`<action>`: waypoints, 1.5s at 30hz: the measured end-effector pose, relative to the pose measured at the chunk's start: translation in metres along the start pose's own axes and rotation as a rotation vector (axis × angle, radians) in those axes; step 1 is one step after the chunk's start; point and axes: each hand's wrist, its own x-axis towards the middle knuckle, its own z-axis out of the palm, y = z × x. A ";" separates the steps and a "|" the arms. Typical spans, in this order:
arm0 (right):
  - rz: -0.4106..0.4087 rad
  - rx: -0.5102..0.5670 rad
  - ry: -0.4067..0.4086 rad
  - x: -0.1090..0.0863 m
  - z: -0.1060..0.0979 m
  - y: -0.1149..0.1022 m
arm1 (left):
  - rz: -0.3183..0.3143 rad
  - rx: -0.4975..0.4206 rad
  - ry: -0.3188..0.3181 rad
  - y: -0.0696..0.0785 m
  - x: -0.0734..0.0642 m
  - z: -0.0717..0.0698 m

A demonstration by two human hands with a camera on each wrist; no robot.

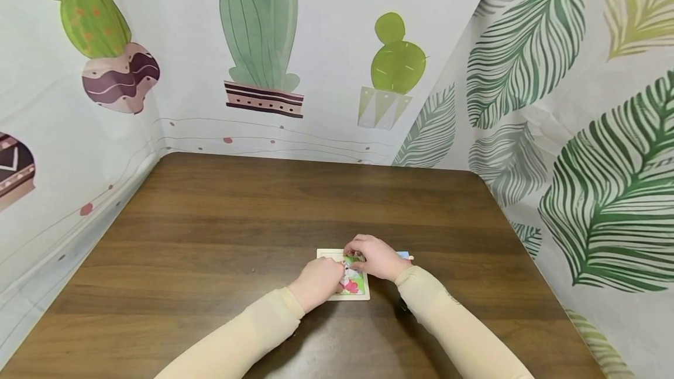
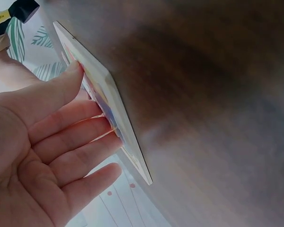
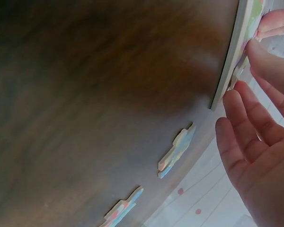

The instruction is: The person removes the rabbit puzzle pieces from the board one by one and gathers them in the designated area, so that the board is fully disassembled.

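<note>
Puzzle [image 1: 354, 287] well inside table [image 1: 253, 215] side edges

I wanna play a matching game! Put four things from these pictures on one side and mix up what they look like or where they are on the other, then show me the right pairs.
Things:
1. table
2. puzzle board
3. loose puzzle pieces
4. sleeves

What or where:
A. lying on the wood, outside the frame with the pale edge
B. made of cream cloth
C. dark brown, with wood grain
D. colourful inside, pale around its edge

Right pairs: 1-C, 2-D, 3-A, 4-B
</note>
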 end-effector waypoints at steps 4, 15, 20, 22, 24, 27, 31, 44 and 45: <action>0.012 -0.001 -0.007 0.000 0.000 0.000 | 0.000 0.005 0.001 0.000 0.000 0.000; 0.034 -0.008 0.032 -0.002 0.002 0.006 | -0.013 0.006 -0.034 0.000 0.002 0.000; 0.047 0.038 0.041 -0.004 0.002 0.009 | -0.011 0.001 -0.029 0.000 0.003 -0.001; 0.037 0.081 0.057 -0.004 0.001 0.011 | -0.010 -0.003 -0.028 0.000 0.003 -0.001; 0.034 0.135 0.075 -0.005 0.000 0.012 | -0.011 -0.007 -0.031 0.000 0.003 -0.001; 0.035 0.205 0.096 -0.005 -0.003 0.013 | -0.014 -0.012 -0.037 0.000 0.003 -0.001; 0.059 0.230 0.096 -0.007 -0.009 0.016 | -0.014 -0.010 -0.042 0.000 0.004 -0.002; 0.202 0.306 0.094 -0.025 -0.036 0.039 | -0.012 -0.013 -0.065 -0.001 0.006 -0.006; 0.211 0.311 0.087 -0.027 -0.038 0.041 | -0.015 -0.017 -0.066 -0.001 0.006 -0.006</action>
